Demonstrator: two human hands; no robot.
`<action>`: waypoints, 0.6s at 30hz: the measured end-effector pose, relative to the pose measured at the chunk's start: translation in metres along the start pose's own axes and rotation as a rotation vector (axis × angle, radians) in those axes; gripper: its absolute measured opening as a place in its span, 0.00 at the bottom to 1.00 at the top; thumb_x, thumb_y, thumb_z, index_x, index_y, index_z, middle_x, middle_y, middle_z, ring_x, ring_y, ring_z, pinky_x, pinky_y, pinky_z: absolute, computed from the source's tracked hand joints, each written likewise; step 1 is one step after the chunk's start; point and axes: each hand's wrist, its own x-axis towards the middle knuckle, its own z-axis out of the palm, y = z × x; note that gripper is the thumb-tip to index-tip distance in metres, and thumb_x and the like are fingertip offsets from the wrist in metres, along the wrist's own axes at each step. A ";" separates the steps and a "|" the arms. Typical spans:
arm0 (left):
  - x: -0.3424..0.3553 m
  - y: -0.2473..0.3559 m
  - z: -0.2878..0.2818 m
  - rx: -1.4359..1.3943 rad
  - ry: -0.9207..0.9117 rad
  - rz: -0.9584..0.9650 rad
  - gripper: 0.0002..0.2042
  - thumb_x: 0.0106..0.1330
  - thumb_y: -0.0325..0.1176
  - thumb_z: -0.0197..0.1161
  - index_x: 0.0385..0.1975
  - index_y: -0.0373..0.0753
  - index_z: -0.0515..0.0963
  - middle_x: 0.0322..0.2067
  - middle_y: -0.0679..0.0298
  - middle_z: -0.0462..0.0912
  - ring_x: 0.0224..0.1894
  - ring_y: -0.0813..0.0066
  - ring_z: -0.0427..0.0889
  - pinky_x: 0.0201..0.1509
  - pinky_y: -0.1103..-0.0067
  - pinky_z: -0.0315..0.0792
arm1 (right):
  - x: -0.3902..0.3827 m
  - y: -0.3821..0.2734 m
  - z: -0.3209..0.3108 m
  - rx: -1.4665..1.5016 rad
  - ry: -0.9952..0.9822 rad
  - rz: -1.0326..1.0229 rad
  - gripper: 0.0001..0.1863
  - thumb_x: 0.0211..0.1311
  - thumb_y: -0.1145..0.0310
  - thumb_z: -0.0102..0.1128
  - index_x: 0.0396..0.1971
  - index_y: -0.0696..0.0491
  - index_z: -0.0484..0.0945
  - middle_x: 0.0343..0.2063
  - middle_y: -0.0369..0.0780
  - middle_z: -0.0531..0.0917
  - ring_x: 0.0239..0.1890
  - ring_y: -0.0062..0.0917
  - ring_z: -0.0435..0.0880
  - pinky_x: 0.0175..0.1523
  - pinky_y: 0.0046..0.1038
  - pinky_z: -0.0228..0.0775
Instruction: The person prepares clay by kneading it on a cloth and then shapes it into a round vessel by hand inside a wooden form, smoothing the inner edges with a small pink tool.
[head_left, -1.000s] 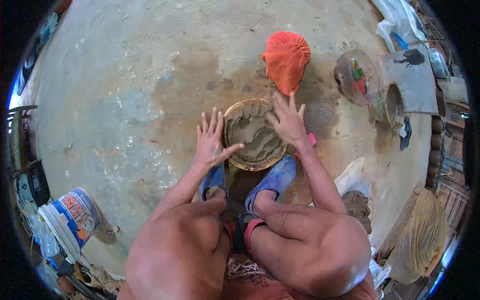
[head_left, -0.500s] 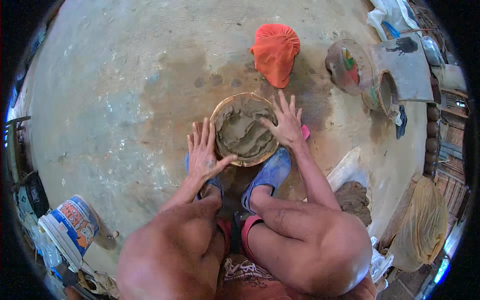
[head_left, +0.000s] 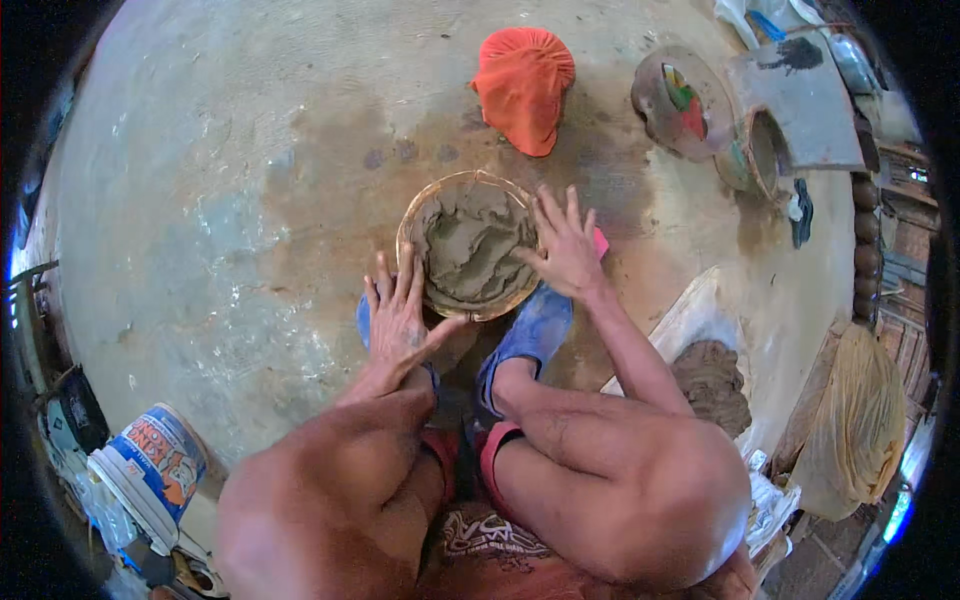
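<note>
A round container with a light brown rim [head_left: 425, 193] sits on the floor between my feet. Wet grey-brown clay [head_left: 470, 245] fills much of it, its surface lumpy and folded. My left hand [head_left: 398, 325] rests against the near left side of the rim, fingers spread and thumb stretched along the near edge. On the right side, my right hand [head_left: 570, 255] lies with spread fingers over the rim, its thumb reaching to the clay. Blue sandals [head_left: 540, 325] on my feet flank the container. A pink object [head_left: 600, 242] shows partly behind my right hand.
An orange cloth-covered object [head_left: 525, 90] stands beyond the container. Farther right are a ring-shaped piece [head_left: 655, 110], a round hollow vessel [head_left: 765, 150] and a grey board [head_left: 815, 120]. More clay [head_left: 712, 385] lies on a white sheet near my right knee. A bucket [head_left: 160, 460] stands left.
The whole view has shifted slightly. More of the container's inner wall shows at its far side, above the clay. Both hands keep their places at the rim.
</note>
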 end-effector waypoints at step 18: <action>-0.012 0.005 -0.005 0.164 -0.122 0.109 0.54 0.64 0.73 0.59 0.80 0.37 0.54 0.84 0.60 0.44 0.83 0.39 0.35 0.79 0.37 0.38 | -0.023 -0.029 0.015 0.076 0.073 0.038 0.54 0.65 0.31 0.58 0.80 0.51 0.55 0.83 0.42 0.47 0.83 0.57 0.38 0.77 0.73 0.32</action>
